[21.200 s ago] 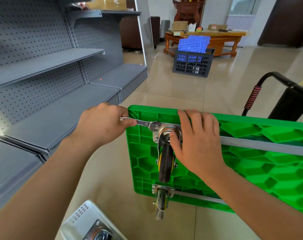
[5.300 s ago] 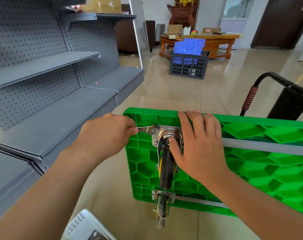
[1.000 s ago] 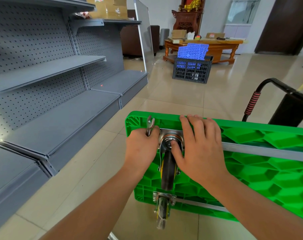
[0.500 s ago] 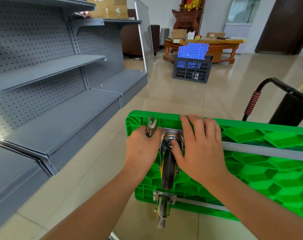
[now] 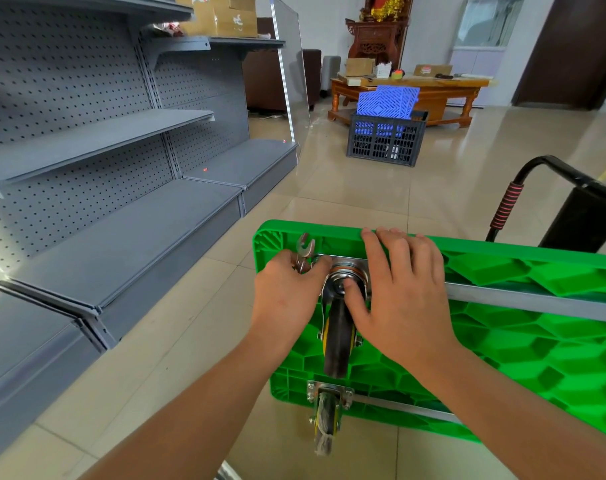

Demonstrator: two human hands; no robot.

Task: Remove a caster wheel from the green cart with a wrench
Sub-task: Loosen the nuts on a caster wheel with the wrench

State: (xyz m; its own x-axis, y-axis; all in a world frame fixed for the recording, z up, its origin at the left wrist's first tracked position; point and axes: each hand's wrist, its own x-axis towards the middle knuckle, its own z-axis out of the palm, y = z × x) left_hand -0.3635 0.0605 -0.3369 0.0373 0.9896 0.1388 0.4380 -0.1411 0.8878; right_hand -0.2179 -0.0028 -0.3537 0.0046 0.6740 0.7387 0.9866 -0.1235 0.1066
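The green cart (image 5: 523, 344) stands tipped on its side, its ribbed underside facing me. A black caster wheel (image 5: 336, 337) in a steel bracket sits at the upper left corner of that underside. My left hand (image 5: 287, 299) is closed around a steel wrench (image 5: 303, 249), whose open jaw sticks up above my fingers, just left of the bracket's mounting plate. My right hand (image 5: 402, 299) lies flat over the plate, fingers over the cart's top edge and thumb on the swivel. A second caster (image 5: 324, 417) hangs at the lower corner.
Grey perforated shelving (image 5: 97, 188) runs along the left, close to the cart. The cart's black handle (image 5: 554, 188) with a red grip stands at the right. A dark crate with blue panels (image 5: 386, 136) and a wooden table (image 5: 429, 88) are far back on the tiled floor.
Over the last second the wrench jaw has risen slightly above my left hand. Earlier my left hand held the wrench out sideways from the left; it now sits tight beside the bracket. My right hand stays put.
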